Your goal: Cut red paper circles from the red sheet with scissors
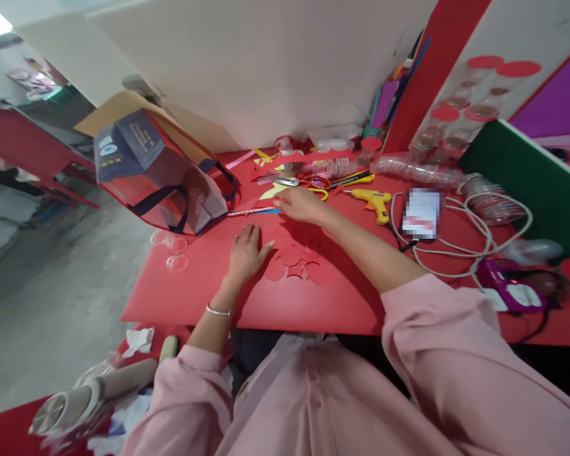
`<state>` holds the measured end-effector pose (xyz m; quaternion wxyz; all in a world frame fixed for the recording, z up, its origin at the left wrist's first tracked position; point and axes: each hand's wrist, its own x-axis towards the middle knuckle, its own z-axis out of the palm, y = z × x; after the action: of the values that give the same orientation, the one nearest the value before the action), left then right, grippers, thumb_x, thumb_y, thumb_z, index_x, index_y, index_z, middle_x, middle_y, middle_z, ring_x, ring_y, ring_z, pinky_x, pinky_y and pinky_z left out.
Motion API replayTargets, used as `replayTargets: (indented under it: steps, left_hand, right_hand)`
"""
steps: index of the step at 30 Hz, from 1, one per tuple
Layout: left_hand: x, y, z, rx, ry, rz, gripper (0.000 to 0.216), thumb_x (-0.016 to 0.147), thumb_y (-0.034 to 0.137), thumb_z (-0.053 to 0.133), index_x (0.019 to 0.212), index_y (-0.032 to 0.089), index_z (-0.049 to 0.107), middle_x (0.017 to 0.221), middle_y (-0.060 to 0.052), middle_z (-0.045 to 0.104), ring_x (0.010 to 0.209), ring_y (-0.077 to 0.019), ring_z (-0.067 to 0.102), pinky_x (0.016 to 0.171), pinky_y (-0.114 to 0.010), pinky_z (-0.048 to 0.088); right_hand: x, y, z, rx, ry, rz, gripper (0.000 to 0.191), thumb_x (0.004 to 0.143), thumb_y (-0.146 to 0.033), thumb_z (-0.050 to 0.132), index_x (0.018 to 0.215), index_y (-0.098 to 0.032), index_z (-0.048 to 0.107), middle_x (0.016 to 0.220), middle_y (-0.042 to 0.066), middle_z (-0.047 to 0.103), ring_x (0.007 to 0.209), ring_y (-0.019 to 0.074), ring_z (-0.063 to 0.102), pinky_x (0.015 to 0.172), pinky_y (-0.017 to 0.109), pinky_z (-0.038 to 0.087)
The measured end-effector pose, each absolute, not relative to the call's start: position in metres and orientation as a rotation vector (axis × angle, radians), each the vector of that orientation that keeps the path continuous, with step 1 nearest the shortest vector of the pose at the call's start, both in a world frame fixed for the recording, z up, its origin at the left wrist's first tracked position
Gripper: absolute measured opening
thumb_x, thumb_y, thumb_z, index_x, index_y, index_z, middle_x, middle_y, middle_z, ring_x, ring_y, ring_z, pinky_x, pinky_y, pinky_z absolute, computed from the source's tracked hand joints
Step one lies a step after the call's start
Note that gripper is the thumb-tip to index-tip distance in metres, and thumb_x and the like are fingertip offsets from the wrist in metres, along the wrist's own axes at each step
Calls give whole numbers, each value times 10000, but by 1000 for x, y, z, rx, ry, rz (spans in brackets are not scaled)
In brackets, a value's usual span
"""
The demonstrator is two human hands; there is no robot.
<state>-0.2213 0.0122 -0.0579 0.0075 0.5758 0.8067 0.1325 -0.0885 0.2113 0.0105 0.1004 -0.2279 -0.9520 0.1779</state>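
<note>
My left hand (247,253) lies palm down on the red tabletop, fingers apart, holding nothing. Farther forward, my right hand (300,204) has its fingers bunched downward; whatever is under the fingertips is hidden. Beside those fingertips are the end of a thin striped stick (251,211) and a pale yellow paper piece (272,191). Red paper cutouts (294,270), some round and one star-like, lie between my hands and the near table edge. Just beyond my right hand are yellow scissor handles (320,193) and a red-handled pair of scissors (291,182).
A dark blue and red bag (159,171) stands at the left, near clear plastic discs (177,263). To the right are a yellow glue gun (376,202), a phone (420,215), a coiled white cable (487,244) and a purple device (510,285). Clear plastic cups (418,170) line the back.
</note>
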Motion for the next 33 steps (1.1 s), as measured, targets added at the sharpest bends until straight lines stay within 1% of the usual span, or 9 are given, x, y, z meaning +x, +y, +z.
replayTargets:
  steps: [3, 6, 12, 16, 20, 22, 25, 28, 33]
  left_hand:
    - [-200, 18, -67, 1921, 2427, 331, 924, 947, 721, 511, 1610, 92, 370, 1687, -250, 330, 1578, -386, 305, 1274, -612, 211]
    - [-173, 16, -71, 2019, 2343, 324, 981, 918, 762, 513, 1627, 105, 345, 1699, -241, 307, 1592, -388, 271, 1292, -602, 162]
    - [-156, 0, -72, 2063, 2304, 383, 1030, 898, 790, 512, 1650, 120, 292, 1724, -232, 245, 1606, -365, 244, 1293, -587, 183]
    - [-156, 7, -72, 2045, 2370, 375, 1104, 845, 813, 575, 1637, 89, 310, 1716, -266, 237, 1603, -407, 226, 1282, -641, 148]
    - [-151, 12, -68, 2121, 2193, 379, 923, 929, 736, 526, 1614, 137, 373, 1676, -237, 365, 1579, -364, 315, 1287, -598, 187]
    - [-151, 6, -68, 2129, 2161, 439, 926, 936, 736, 513, 1636, 160, 325, 1703, -220, 317, 1591, -345, 294, 1290, -580, 195]
    - [-151, -5, -70, 2129, 2173, 491, 1208, 788, 850, 607, 1680, 156, 180, 1738, -240, 187, 1615, -375, 206, 1293, -596, 161]
    - [-146, -8, -74, 2202, 2096, 408, 1400, 630, 919, 676, 1685, 158, 160, 1734, -250, 190, 1615, -413, 177, 1300, -621, 82]
    - [-126, 3, -79, 2187, 2068, 526, 1186, 775, 805, 677, 1652, 124, 258, 1664, -265, 366, 1581, -398, 296, 1291, -589, 208]
  right_hand:
    - [-49, 197, -11, -876, -2787, 517, 509, 1074, -390, 447, 1461, -98, 601, 1594, 220, 494, 1480, 359, 442, 1210, 494, 328]
    - [-27, 178, -35, -1061, -2797, 589, 608, 1077, -456, 429, 1560, -91, 492, 1696, 225, 324, 1573, 396, 289, 1250, 594, 234]
    - [-6, 161, -42, -685, -2794, 695, 518, 1107, -472, 346, 1420, -204, 659, 1562, 141, 564, 1491, 289, 469, 1248, 499, 296]
    - [-4, 159, -39, -930, -2682, 607, 549, 1087, -426, 428, 1513, -105, 556, 1672, 206, 383, 1574, 325, 328, 1277, 535, 229]
    - [7, 153, -44, -821, -2701, 751, 568, 1096, -468, 387, 1519, -131, 558, 1649, 183, 432, 1568, 288, 351, 1286, 507, 239]
    - [23, 152, -48, -830, -2589, 723, 581, 1104, -490, 332, 1535, -164, 546, 1667, 155, 413, 1578, 261, 335, 1294, 487, 235]
    - [49, 155, -57, -1142, -2410, 628, 629, 1094, -511, 324, 1582, -146, 480, 1698, 175, 343, 1599, 299, 278, 1294, 531, 221]
    - [57, 147, -67, -1239, -2439, 623, 649, 1089, -508, 331, 1593, -120, 457, 1673, 191, 386, 1586, 320, 306, 1298, 544, 207]
    - [36, 106, -72, -926, -2555, 656, 616, 1092, -442, 339, 1552, -68, 506, 1645, 200, 435, 1565, 290, 357, 1313, 471, 219]
